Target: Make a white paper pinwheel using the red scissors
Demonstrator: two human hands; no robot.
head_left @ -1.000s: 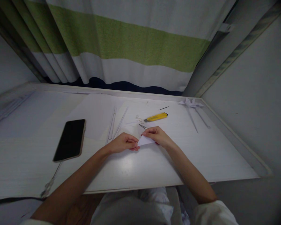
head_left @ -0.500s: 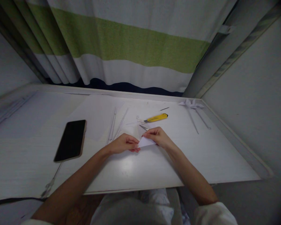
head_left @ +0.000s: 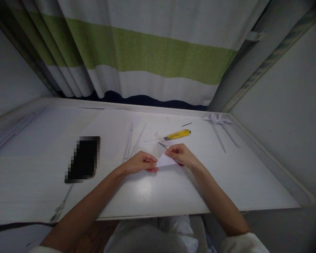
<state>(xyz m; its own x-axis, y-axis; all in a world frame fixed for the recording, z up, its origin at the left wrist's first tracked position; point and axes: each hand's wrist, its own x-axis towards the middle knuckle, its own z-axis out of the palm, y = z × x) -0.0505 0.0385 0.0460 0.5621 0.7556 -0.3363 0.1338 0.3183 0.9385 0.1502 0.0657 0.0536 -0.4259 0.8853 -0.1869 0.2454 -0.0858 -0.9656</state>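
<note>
A small folded piece of white paper (head_left: pixel 165 161) is held between my two hands, low over the desk. My left hand (head_left: pixel 143 162) pinches its left corner between thumb and fingers. At the upper right edge, my right hand (head_left: pixel 182 154) grips it with thumb and fingertips. A pair of scissors (head_left: pixel 162 145) lies behind the paper and my right hand; the blade tips point up and left, and a bit of red handle shows below the hand. Just beyond is a yellow utility knife (head_left: pixel 178 135), with curled white scraps (head_left: pixel 159 137) by its tip.
Thin rolled paper sticks (head_left: pixel 128 141) and larger white sheets (head_left: pixel 107 126) lie left of the knife. A dark phone (head_left: pixel 83 160) with a cable is farther left. Two paper pieces with long stems (head_left: pixel 218 119) rest at the back right. A thin black rod (head_left: pixel 186 124) lies near the back edge.
The whole view has shifted slightly. My right hand has moved a little to the right from my left hand, and the red scissor handle now shows. Both hands keep hold of the paper.
</note>
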